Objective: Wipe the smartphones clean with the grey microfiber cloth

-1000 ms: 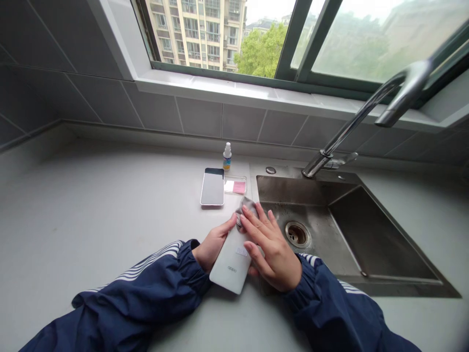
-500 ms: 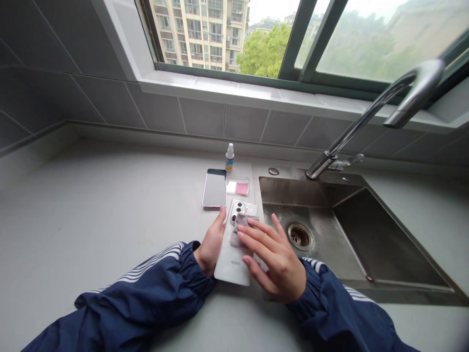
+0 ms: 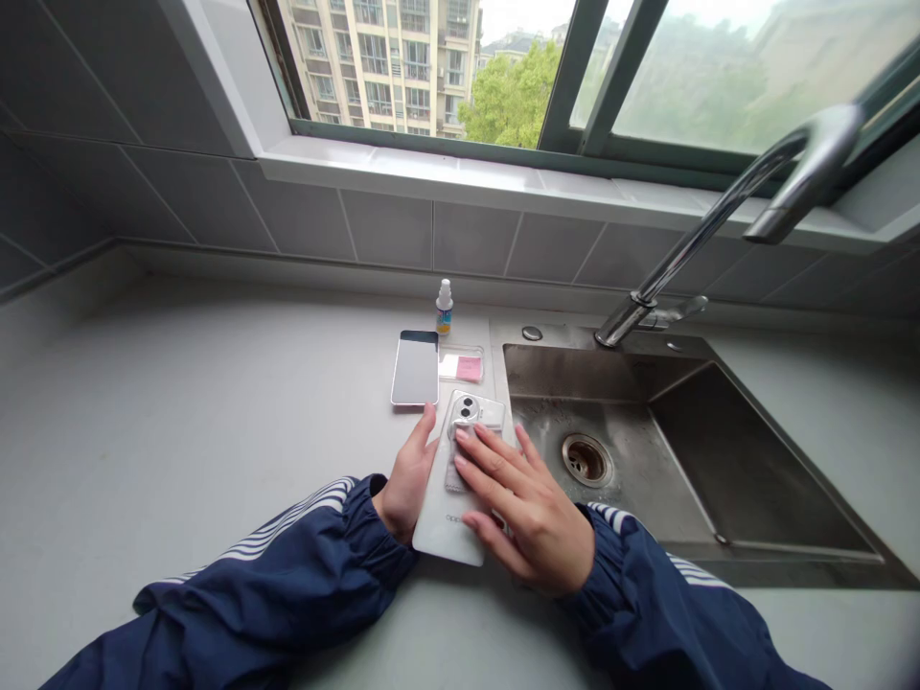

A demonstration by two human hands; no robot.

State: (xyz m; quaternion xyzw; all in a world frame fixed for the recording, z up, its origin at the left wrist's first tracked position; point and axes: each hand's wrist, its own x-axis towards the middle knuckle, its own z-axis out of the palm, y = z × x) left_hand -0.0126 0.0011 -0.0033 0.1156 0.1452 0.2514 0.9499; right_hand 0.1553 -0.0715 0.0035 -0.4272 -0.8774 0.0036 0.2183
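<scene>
A white phone [image 3: 444, 535], its back and camera lenses facing up, rests in my left hand [image 3: 408, 487]. My left thumb lies along its left edge, while the other fingers are hidden underneath. Over the phone's back, just below the lenses, lies a small grey cloth [image 3: 455, 474]. My right hand [image 3: 528, 508] presses that cloth down with its fingertips, the fingers fairly straight. Beyond the held phone, a second phone [image 3: 415, 369] lies on the counter, beside a clear case [image 3: 480, 353] with a pink and white piece in it.
A small spray bottle [image 3: 445, 309] with a white cap stands behind the second phone. To the right is a steel sink [image 3: 610, 374] with a drain, and a chrome faucet [image 3: 682, 249] arches over it. Tiled wall and a window [image 3: 431, 77] bound the back of the counter [image 3: 216, 412].
My right hand and the cloth have shifted slightly left and down across the phone's back, with the fingers flatter. The whole view has moved a little.
</scene>
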